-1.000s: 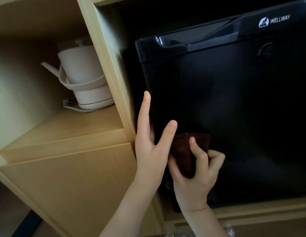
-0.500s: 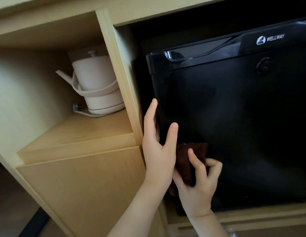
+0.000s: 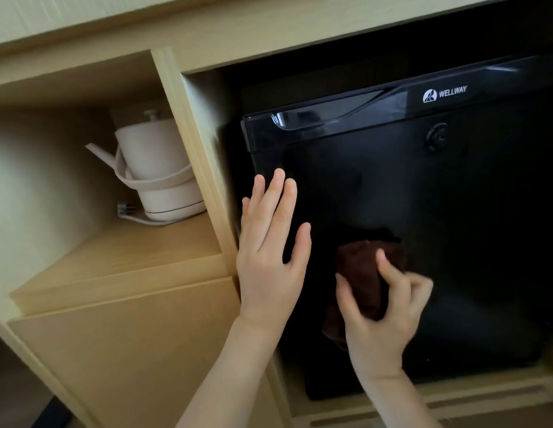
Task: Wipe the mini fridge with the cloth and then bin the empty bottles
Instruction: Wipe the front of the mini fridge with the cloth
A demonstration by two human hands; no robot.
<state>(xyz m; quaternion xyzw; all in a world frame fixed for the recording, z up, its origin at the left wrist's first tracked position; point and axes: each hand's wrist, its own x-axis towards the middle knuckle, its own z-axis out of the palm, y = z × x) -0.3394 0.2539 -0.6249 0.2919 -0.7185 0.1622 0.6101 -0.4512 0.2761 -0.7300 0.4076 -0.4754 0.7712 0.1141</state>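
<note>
A black mini fridge (image 3: 454, 217) with a closed glossy door sits in a wooden cabinet niche. My right hand (image 3: 383, 319) grips a folded dark brown cloth (image 3: 361, 273) and holds it against the lower left part of the door. My left hand (image 3: 269, 251) lies flat with fingers spread on the door's left edge, beside the cabinet divider. It holds nothing. No bottles are in view.
A white electric kettle (image 3: 157, 174) on its base, with a cord and plug, stands on the wooden shelf (image 3: 114, 257) to the left. A vertical wooden divider (image 3: 194, 156) separates the shelf from the fridge niche. A closed cabinet front lies below the shelf.
My view has tilted up and shifted left. My left hand has turned from edge-on to flat against the door. My right hand and the cloth have moved slightly right across the door.
</note>
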